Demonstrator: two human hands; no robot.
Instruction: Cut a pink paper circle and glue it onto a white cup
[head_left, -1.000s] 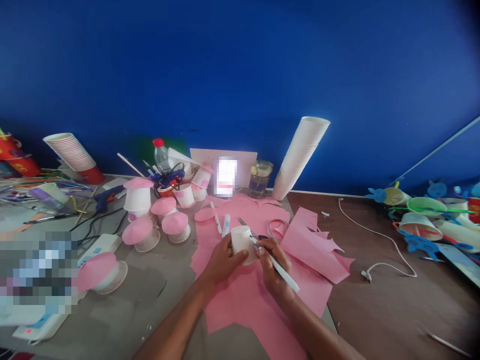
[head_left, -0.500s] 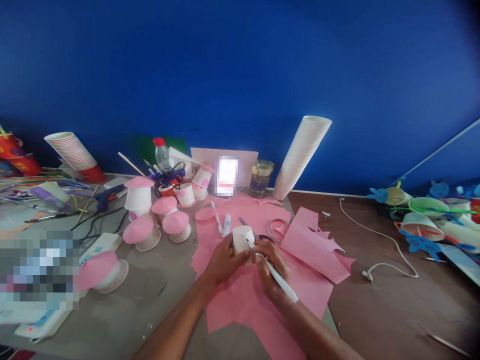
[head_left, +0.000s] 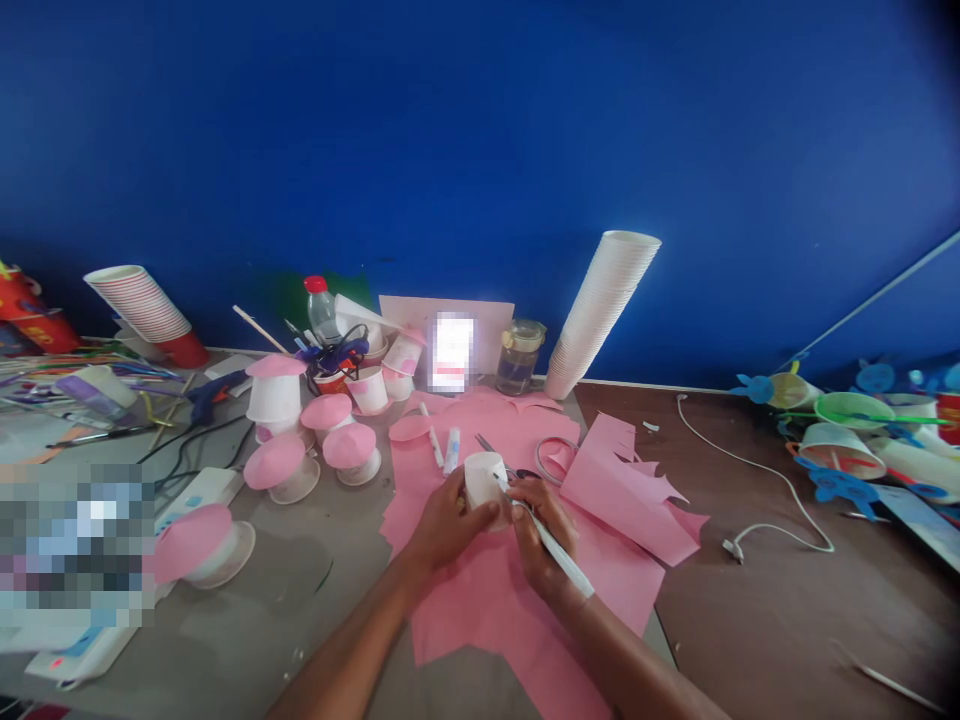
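My left hand (head_left: 448, 520) grips a white paper cup (head_left: 482, 476) over the pink paper sheets (head_left: 472, 590). In my right hand (head_left: 544, 540) is a white marker (head_left: 562, 563), its dark tip at the cup's right side. Whether the tip touches the cup is hard to tell. Behind the cup lie scissors (head_left: 484, 441), partly hidden, and a roll of tape (head_left: 555, 460). A glue stick (head_left: 451, 450) rests just left of them on the pink paper.
Several cups with pink cone tops (head_left: 275, 461) stand on the left. A tall stack of paper cups (head_left: 604, 315) leans against the blue wall beside a glass jar (head_left: 520, 357). A white cable (head_left: 780, 480) lies on the brown table at right, near blue paper crafts (head_left: 840, 485).
The whole view has shifted very slightly. Both hands keep their hold on the cup and the marker, with the marker tip moved only a little.
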